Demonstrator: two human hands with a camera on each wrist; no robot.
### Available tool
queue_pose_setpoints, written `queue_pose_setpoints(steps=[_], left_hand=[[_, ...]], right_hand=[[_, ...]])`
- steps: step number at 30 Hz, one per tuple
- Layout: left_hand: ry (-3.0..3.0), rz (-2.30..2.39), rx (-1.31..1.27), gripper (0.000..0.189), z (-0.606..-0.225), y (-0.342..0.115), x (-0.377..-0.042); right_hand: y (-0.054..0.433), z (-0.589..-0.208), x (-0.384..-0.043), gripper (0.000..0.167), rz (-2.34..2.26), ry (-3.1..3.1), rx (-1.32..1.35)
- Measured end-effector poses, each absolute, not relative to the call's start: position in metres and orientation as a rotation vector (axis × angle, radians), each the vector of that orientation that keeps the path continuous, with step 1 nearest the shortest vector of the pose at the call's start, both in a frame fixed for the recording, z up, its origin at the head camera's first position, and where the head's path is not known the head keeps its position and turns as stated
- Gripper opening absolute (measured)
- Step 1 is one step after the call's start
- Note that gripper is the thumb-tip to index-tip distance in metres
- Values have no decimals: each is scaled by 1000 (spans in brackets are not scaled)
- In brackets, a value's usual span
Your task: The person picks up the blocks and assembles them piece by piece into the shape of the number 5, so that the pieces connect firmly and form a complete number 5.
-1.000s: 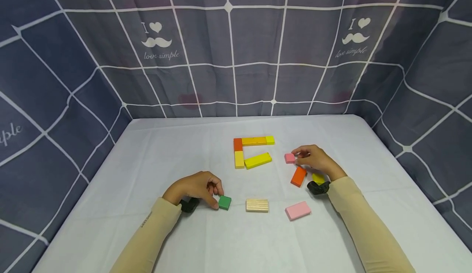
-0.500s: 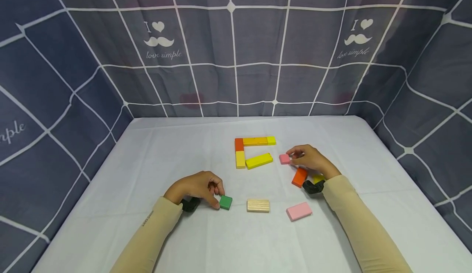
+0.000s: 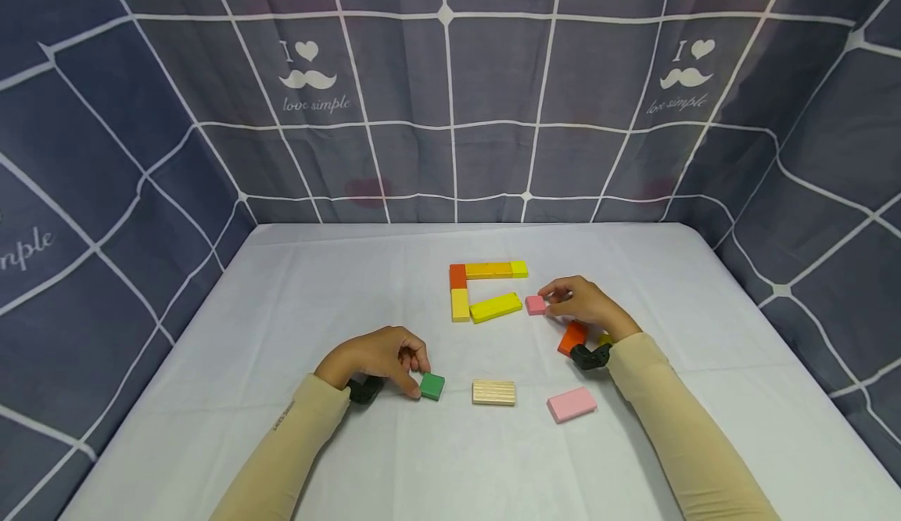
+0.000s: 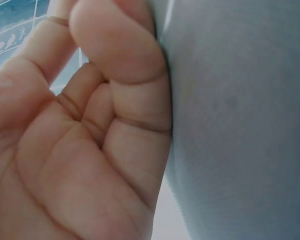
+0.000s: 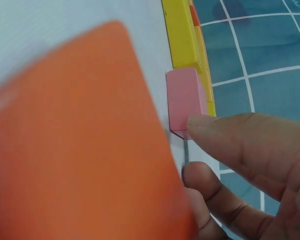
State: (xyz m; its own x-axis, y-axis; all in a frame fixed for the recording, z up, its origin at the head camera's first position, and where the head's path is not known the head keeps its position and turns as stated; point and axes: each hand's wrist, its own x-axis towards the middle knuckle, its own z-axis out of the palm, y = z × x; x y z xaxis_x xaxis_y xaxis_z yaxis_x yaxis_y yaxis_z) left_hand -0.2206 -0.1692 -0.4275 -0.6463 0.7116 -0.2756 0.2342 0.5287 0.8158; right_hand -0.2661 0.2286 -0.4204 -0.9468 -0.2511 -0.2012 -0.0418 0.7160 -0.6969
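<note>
Head view: my right hand (image 3: pixel 580 300) is nearly closed, thumb and finger pinching the right end of a small pink block (image 3: pixel 536 305), which sits just beside a bright yellow block (image 3: pixel 496 308). My left hand (image 3: pixel 385 353) has its fingers curled at the edge of a green block (image 3: pixel 432 386); gripping or only touching, I can't tell. Nearer me lie a ridged beige block (image 3: pixel 493 393) and a bigger pink block (image 3: pixel 572 404). It's all on a white tablecloth (image 3: pixel 380 466), walled in by a grey checked curtain (image 3: pixel 493 75) printed with hearts and moustaches.

Left wrist: just my palm and bent fingers (image 4: pixel 140 100), right against a pale blur.

Right wrist: one fingertip (image 5: pixel 200 126) on the small pink block's end, more fingers bent below, and an orange block (image 5: pixel 90 140) looming large up front.
</note>
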Motion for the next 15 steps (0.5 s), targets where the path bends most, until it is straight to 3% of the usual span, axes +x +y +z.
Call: queue_pose_setpoints(steps=[15], left_hand=[[2167,1029,774,24,-428,-169,-222]], right_hand=[[224,-422,-268,34,-1066,2624,-240]])
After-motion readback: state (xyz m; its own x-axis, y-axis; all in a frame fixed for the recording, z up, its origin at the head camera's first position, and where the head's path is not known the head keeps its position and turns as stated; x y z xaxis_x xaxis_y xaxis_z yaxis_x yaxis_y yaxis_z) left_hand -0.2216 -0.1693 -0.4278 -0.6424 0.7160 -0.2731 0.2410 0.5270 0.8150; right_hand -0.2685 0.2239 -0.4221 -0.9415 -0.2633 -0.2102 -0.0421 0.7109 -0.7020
